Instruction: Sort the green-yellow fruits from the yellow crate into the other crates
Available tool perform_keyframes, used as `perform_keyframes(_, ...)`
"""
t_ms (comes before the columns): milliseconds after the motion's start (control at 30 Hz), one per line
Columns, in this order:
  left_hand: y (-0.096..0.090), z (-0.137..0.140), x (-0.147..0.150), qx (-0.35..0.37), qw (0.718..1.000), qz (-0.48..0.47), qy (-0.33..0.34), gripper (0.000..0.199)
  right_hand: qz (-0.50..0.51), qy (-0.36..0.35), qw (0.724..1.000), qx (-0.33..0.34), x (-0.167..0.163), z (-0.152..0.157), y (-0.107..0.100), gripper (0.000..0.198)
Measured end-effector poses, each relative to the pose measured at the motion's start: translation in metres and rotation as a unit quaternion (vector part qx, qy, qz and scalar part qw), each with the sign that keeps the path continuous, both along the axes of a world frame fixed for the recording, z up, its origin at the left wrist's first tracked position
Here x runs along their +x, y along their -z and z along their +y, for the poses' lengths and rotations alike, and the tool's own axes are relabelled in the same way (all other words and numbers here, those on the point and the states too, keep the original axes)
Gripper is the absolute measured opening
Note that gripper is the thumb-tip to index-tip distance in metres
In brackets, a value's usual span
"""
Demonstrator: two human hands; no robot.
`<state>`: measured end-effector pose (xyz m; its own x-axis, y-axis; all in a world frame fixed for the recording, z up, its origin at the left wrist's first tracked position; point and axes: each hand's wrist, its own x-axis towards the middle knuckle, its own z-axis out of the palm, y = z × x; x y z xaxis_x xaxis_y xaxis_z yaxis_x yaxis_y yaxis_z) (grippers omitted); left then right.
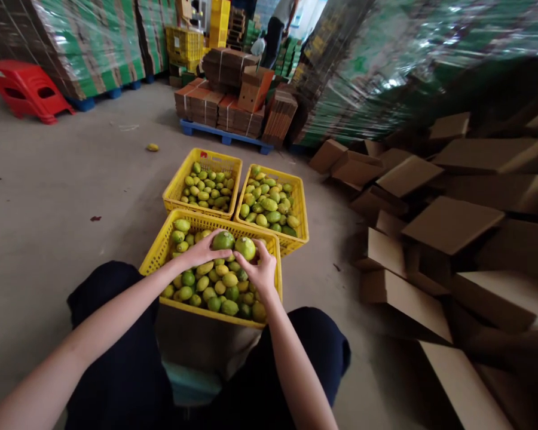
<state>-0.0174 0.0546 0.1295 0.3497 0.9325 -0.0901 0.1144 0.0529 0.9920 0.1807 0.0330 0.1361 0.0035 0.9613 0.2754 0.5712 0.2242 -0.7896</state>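
Observation:
My left hand [205, 249] grips a dark green lemon [223, 240] between thumb and fingers. Right beside it, my right hand [260, 267] is closed round a lighter yellow-green lemon [245, 248]. Both are held up over the near yellow crate [152, 254], which contains many green and yellow lemons [229, 279]. Just beyond it stand two more yellow crates, one at the left [173, 186] and one at the right [301, 203], each with lemons inside. The undersides of the two held lemons are partly covered by my thumbs.
Heaped cardboard boxes [452, 224] lie along the right. Ahead, flattened cartons [201, 103] rest on a blue pallet [226, 136]. A red stool [31, 89] and wrapped stacks [96, 48] stand at the left. One lemon [152, 147] lies on the floor. A person [275, 36] is far back.

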Motion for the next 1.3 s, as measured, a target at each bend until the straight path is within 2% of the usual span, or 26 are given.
perform_keyframes(200,-0.005,-0.004,0.0,0.031,0.996,-0.082,-0.024,0.061,0.038,-0.041,0.995,0.081,0.003,0.008,0.002,0.038)
perform_keyframes(267,-0.006,-0.003,0.001,0.01,0.991,-0.131,-0.032,0.058,0.083,-0.044,0.993,0.076,0.001,0.009,0.003,0.034)
perform_keyframes(367,-0.002,0.001,0.003,-0.048,0.968,-0.234,-0.08,0.056,0.205,-0.052,0.977,0.021,-0.003,0.009,0.006,0.028)
perform_keyframes(433,0.001,0.004,0.003,-0.096,0.941,-0.305,-0.115,0.051,0.317,-0.059,0.946,-0.026,-0.006,0.009,0.007,0.028)
perform_keyframes(533,0.001,0.006,0.003,-0.176,0.901,-0.375,-0.132,0.025,0.488,-0.077,0.864,-0.095,-0.009,0.01,0.007,0.027)
perform_keyframes(633,-0.006,0.005,0.003,-0.228,0.862,-0.419,-0.168,0.006,0.575,-0.101,0.799,-0.144,-0.013,0.012,0.005,0.018)
perform_keyframes(733,-0.015,0.004,0.006,-0.266,0.838,-0.435,-0.195,0.018,0.601,-0.104,0.769,-0.191,-0.016,0.015,0.004,0.016)
perform_keyframes(833,-0.02,0.003,0.01,-0.293,0.831,-0.438,-0.181,0.025,0.603,-0.117,0.752,-0.24,-0.017,0.015,0.004,0.023)
perform_keyframes(933,-0.022,0.002,0.011,-0.291,0.843,-0.42,-0.168,0.025,0.588,-0.149,0.754,-0.252,-0.016,0.013,0.003,0.033)
perform_keyframes(1033,-0.021,0.0,0.009,-0.281,0.863,-0.381,-0.175,0.018,0.585,-0.159,0.763,-0.224,-0.016,0.011,0.003,0.033)
perform_keyframes(1100,-0.02,-0.001,0.007,-0.274,0.868,-0.38,-0.166,0.022,0.595,-0.16,0.757,-0.219,-0.017,0.01,0.003,0.031)
perform_keyframes(1200,-0.018,-0.005,0.01,-0.261,0.858,-0.419,-0.145,0.027,0.627,-0.142,0.729,-0.235,-0.02,0.009,0.004,0.026)
perform_keyframes(1300,-0.011,-0.01,0.021,-0.265,0.829,-0.471,-0.146,0.026,0.663,-0.107,0.697,-0.253,-0.024,0.01,0.008,0.018)
